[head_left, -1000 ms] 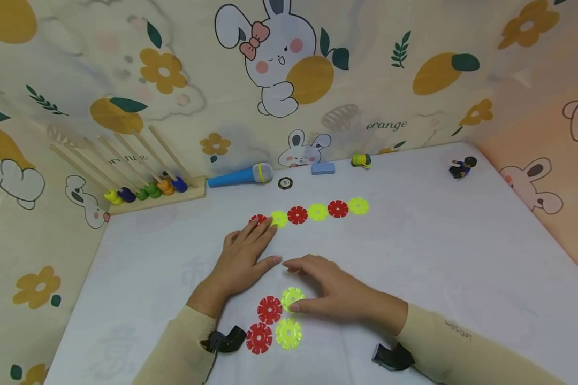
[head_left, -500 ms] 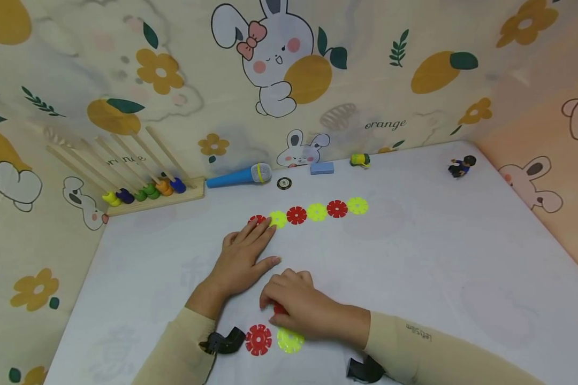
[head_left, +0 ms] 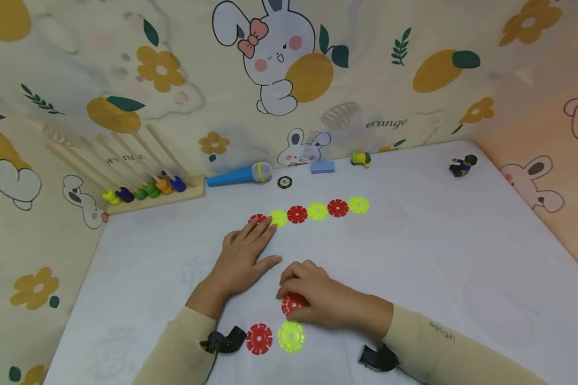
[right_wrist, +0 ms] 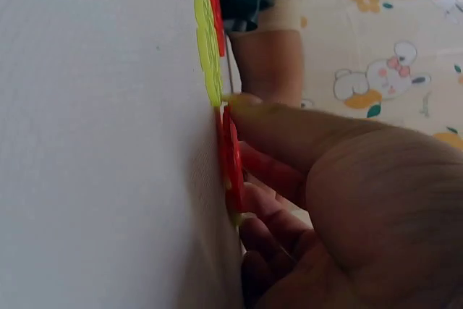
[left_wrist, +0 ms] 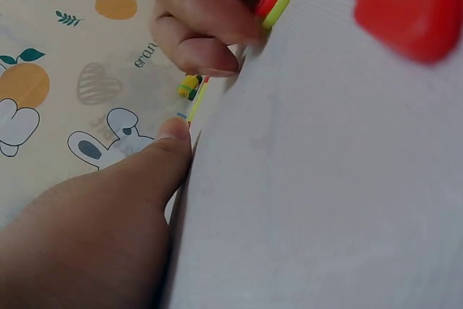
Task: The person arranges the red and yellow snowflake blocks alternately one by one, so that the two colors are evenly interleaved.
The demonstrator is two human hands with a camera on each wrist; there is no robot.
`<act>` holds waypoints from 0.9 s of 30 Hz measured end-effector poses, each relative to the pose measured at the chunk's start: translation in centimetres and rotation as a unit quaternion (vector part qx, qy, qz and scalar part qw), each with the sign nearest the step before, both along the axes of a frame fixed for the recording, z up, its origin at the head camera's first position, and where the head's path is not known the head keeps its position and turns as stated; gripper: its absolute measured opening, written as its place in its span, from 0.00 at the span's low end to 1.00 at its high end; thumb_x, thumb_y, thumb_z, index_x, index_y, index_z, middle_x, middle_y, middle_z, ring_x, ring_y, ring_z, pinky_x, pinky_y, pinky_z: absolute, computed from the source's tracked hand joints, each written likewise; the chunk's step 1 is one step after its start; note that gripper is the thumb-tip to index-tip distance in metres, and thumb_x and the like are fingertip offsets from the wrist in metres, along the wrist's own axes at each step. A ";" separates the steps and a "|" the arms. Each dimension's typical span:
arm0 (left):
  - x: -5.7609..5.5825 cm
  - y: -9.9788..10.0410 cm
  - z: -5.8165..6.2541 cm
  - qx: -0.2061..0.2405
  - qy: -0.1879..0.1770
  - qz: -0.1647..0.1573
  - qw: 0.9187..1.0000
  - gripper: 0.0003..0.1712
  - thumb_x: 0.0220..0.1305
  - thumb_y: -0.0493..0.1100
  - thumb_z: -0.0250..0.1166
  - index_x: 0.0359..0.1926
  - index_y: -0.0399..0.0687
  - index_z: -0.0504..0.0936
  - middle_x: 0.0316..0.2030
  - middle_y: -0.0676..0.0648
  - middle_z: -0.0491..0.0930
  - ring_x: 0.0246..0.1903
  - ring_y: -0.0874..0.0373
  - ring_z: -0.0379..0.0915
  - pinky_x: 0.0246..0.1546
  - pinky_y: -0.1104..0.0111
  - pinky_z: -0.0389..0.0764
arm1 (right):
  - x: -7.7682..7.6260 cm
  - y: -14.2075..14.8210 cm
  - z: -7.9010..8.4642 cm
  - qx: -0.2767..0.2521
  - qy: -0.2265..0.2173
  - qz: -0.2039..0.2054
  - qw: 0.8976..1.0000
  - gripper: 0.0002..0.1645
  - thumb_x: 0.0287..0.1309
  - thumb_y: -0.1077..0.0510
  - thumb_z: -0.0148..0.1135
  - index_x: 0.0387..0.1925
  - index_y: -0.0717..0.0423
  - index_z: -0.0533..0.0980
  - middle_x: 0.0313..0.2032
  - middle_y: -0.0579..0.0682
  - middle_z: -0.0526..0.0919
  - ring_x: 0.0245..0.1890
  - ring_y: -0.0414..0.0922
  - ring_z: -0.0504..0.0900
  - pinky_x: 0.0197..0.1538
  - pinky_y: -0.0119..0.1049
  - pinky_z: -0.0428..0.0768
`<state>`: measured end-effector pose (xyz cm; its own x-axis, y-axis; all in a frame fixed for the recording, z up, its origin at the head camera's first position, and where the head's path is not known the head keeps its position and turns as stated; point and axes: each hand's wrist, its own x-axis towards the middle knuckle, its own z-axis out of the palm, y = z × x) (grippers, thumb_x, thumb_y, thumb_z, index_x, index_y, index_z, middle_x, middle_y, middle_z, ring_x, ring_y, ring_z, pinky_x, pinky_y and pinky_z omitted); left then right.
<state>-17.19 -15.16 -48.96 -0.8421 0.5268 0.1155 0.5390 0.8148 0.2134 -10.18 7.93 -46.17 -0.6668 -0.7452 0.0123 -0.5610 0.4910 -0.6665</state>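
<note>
My right hand [head_left: 318, 299] pinches a red notched plastic disc [head_left: 292, 304] by its edges, thumb on the near side and fingers on the far side. In the left wrist view, a yellow-green edge [left_wrist: 277, 11] shows right under that red disc. Just below the thumb lies a yellow-green notched disc [head_left: 291, 336], with a second red disc [head_left: 259, 339] to its left. My left hand [head_left: 243, 259] lies flat with straight fingers, fingertips over the red end disc [head_left: 258, 218] of a row. That row alternates red and yellow-green, from a yellow-green disc [head_left: 279, 218] rightward.
Along the back stand a wooden peg rack [head_left: 159, 200] with coloured beads, a blue toy microphone [head_left: 240, 175], a black round token [head_left: 284, 182], a blue block [head_left: 322, 167] and a small yellow-green toy [head_left: 360, 159]. A minifigure [head_left: 462, 166] is at the back right.
My right hand went left to the upper red disc, gripped it and brought it right, over where the upper yellow-green disc lay. My left hand has stayed in place.
</note>
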 end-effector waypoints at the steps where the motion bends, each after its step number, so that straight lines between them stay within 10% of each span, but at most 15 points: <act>1: 0.0 0.0 0.0 0.002 -0.002 0.000 1.000 0.44 0.62 0.74 0.45 0.74 0.63 0.53 0.74 0.55 0.46 0.72 0.52 0.35 0.61 0.45 0.48 | -0.1 0.1 0.0 -0.007 -0.004 -0.002 1.000 0.20 0.53 0.48 0.71 0.49 0.37 0.78 0.51 0.34 0.68 0.52 0.36 0.62 0.50 0.37 0.68; 14: 0.0 0.1 0.2 0.004 -0.007 0.001 1.000 0.44 0.62 0.74 0.46 0.74 0.62 0.54 0.74 0.56 0.46 0.72 0.52 0.35 0.61 0.45 0.47 | -0.5 0.7 0.8 -0.067 -0.057 -0.078 0.993 0.11 0.56 0.51 0.69 0.40 0.36 0.75 0.36 0.30 0.76 0.38 0.35 0.73 0.42 0.33 0.75; 27: -0.1 -0.1 0.0 -0.003 -0.013 -0.001 1.000 0.44 0.62 0.74 0.44 0.74 0.64 0.53 0.74 0.56 0.44 0.72 0.53 0.34 0.61 0.45 0.48 | -5.1 9.8 0.9 -0.131 -0.146 -0.305 0.932 0.21 0.62 0.54 0.63 0.57 0.43 0.74 0.42 0.48 0.77 0.37 0.50 0.78 0.36 0.39 0.81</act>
